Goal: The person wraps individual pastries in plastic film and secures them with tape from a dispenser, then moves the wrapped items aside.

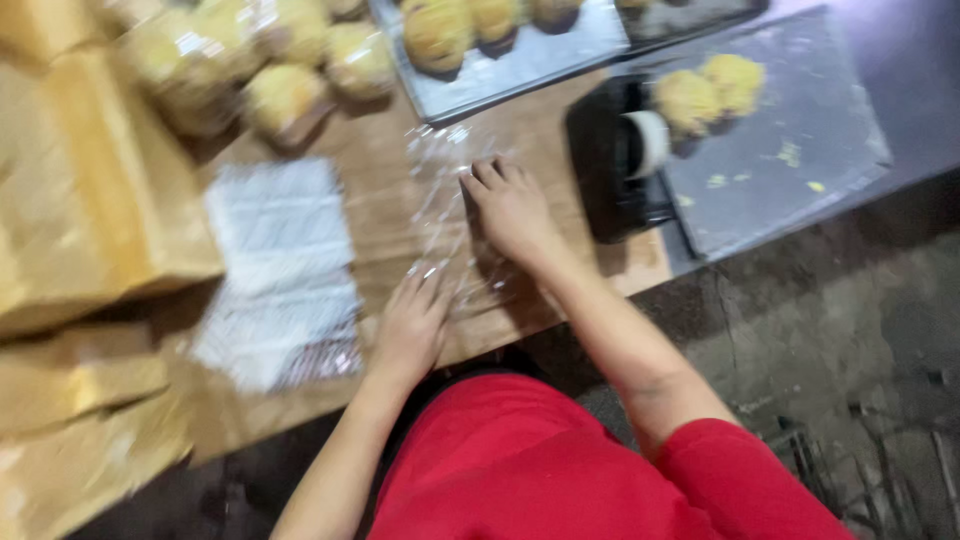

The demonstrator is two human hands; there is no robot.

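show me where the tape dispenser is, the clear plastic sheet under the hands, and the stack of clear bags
tape dispenser [612, 180], head view, on its black body.
clear plastic sheet [440, 195], head view, on its crinkled left part.
stack of clear bags [280, 270], head view, on the middle of the top bag.

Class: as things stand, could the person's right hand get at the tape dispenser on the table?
Probably yes: the right hand lies flat on the clear wrap, with the black tape dispenser just beside it and nothing between them.
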